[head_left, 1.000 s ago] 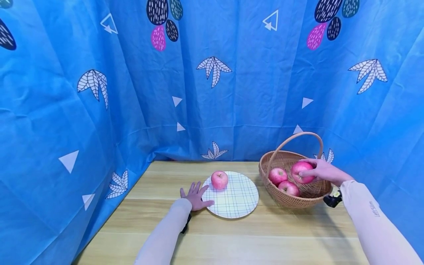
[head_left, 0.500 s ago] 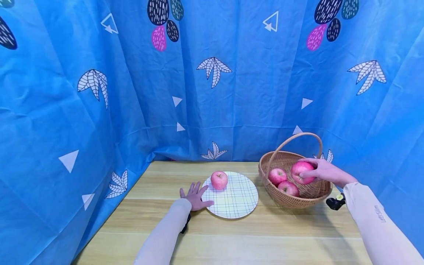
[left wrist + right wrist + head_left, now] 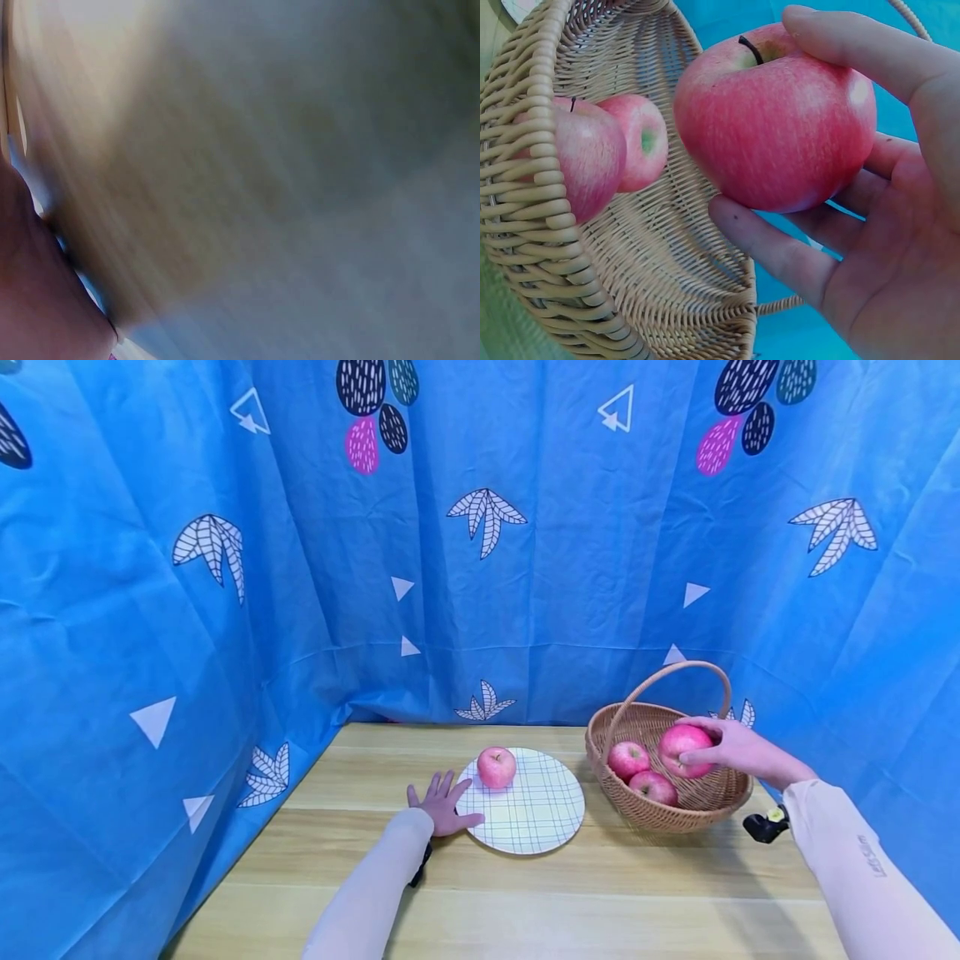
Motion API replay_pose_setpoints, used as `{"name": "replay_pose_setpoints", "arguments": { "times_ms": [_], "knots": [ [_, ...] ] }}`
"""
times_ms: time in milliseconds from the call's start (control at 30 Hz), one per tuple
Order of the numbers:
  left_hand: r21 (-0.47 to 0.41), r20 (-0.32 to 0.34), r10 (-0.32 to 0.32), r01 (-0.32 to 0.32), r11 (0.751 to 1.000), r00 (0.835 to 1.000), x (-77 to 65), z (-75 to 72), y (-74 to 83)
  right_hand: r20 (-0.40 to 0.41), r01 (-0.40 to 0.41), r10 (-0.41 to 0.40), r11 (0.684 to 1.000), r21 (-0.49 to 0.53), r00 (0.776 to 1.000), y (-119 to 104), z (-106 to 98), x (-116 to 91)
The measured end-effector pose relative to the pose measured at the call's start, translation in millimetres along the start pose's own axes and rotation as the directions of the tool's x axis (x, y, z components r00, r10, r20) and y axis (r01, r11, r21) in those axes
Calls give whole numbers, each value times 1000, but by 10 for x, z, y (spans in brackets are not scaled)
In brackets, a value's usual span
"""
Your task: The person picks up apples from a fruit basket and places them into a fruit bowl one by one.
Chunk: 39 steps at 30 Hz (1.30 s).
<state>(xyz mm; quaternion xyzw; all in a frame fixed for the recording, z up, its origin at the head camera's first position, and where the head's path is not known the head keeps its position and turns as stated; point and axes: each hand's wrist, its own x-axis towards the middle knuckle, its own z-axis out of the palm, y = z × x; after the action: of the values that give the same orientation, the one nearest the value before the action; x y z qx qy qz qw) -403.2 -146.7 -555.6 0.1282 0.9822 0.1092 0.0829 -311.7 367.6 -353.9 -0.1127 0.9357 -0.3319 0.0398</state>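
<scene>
My right hand [image 3: 738, 750] grips a red apple [image 3: 776, 124] over the right side of the wicker basket [image 3: 660, 817], thumb near the stem and fingers round the other side. Two more apples lie in the basket: one [image 3: 628, 760] at the left and another [image 3: 654, 787] nearer the front rim. My left hand [image 3: 442, 806] rests with spread, straight fingers at the left edge of a round white plate [image 3: 536, 810] with a grid pattern. A single apple [image 3: 497, 768] sits on the plate's upper left part. The left wrist view is mostly blurred tabletop.
The basket's tall arched handle [image 3: 678, 665] rises over its opening. A pale wooden table [image 3: 570, 914] carries everything. Blue patterned curtains [image 3: 480, 602] enclose the back and both sides.
The right wrist and forearm have shifted slightly right and down, while the gripped apple stays at nearly the same spot over the basket. The left hand, plate and its apple have not visibly moved.
</scene>
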Motion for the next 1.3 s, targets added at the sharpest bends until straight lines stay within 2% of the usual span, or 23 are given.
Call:
{"name": "replay_pose_setpoints", "arguments": {
  "times_ms": [467,867,1300],
  "knots": [
    [7,-2,1,-1,1000,1000,16,8,8,-41,17,-17,1000,-5,999,-171,15,-76],
    [12,-3,-1,1,1000,1000,22,8,5,-21,59,-60,998,-23,998,-330,56,-146],
    [20,14,-8,7,1000,1000,28,15,-2,-24,68,-68,998,11,997,-412,141,-206]
  ]
}}
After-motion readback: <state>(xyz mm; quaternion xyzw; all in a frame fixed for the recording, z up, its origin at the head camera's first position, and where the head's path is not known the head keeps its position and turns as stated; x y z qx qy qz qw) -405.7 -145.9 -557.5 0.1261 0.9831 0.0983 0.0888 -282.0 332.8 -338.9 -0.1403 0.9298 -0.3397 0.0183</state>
